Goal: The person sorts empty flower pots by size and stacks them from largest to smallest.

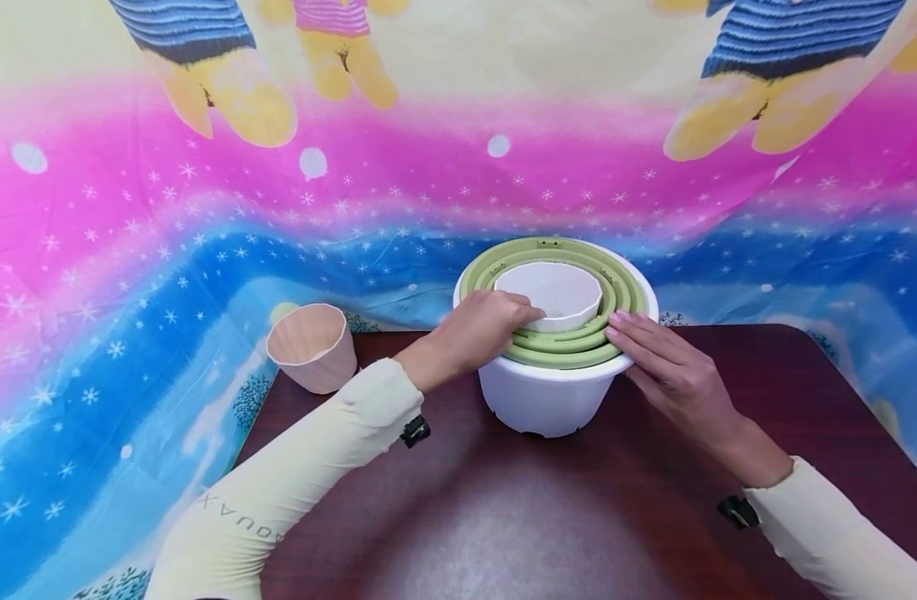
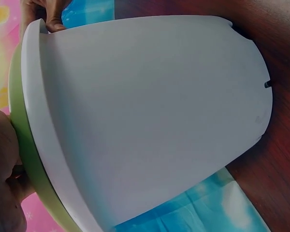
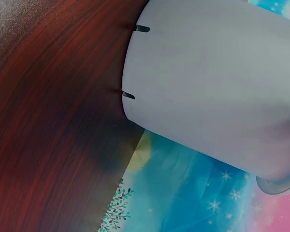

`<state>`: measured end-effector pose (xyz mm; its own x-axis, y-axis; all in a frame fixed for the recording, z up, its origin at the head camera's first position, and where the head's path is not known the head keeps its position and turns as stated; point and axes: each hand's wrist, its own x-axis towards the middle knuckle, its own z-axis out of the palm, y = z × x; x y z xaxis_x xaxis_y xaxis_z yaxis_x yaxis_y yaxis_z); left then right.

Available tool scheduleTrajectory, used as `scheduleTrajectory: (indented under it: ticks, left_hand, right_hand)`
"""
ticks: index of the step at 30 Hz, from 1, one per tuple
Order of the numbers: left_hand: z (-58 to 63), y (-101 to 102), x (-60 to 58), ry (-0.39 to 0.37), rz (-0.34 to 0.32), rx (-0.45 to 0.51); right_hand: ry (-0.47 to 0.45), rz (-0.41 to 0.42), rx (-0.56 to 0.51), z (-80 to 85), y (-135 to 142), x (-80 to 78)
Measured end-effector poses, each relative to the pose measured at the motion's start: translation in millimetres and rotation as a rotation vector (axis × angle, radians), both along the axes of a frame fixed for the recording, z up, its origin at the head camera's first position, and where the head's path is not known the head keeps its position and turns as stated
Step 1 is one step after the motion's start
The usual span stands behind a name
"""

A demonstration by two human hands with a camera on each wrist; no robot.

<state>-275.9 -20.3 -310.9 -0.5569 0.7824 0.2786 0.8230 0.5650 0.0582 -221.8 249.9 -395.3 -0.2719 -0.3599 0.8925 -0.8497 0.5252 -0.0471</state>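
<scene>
A large white flower pot (image 1: pixel 548 400) stands upright on the table, with several green pots (image 1: pixel 559 357) nested inside it. Innermost is a small whitish pot (image 1: pixel 552 292) with a faceted rim. My left hand (image 1: pixel 483 327) reaches over the near left side and pinches the small pot's near rim with curled fingers. On the right side, my right hand (image 1: pixel 676 375) grips the rims, fingers laid over the green and white edges and thumb lower against the outside. The left wrist view shows the green rim (image 2: pixel 24 125) rising just above the white one.
A pale pink faceted pot (image 1: pixel 319 367) stands at the table's left back edge. The dark red wooden table (image 1: pixel 458 517) has a patterned cloth backdrop (image 1: pixel 398 192) close behind it. Dark notches (image 3: pixel 142 29) line the large pot's base.
</scene>
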Motion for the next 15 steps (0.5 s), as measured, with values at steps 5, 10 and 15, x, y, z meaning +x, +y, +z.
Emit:
scheduleTrajectory:
  ticks: [5, 10, 15]
  left_hand:
    - [3.1, 2, -2.1, -0.038, 0.003, -0.05]
    - [7.7, 3, -5.1, -0.08, -0.019, -0.102]
    - [11.8, 6, -7.9, -0.132, -0.01, -0.168]
  right_hand:
    - [0.006, 0.004, -0.012, 1.6, -1, -0.2]
    - [0.008, 0.004, -0.014, 2.4, -1, 0.1]
    - [0.007, 0.0, -0.01, 1.1, -1, 0.0]
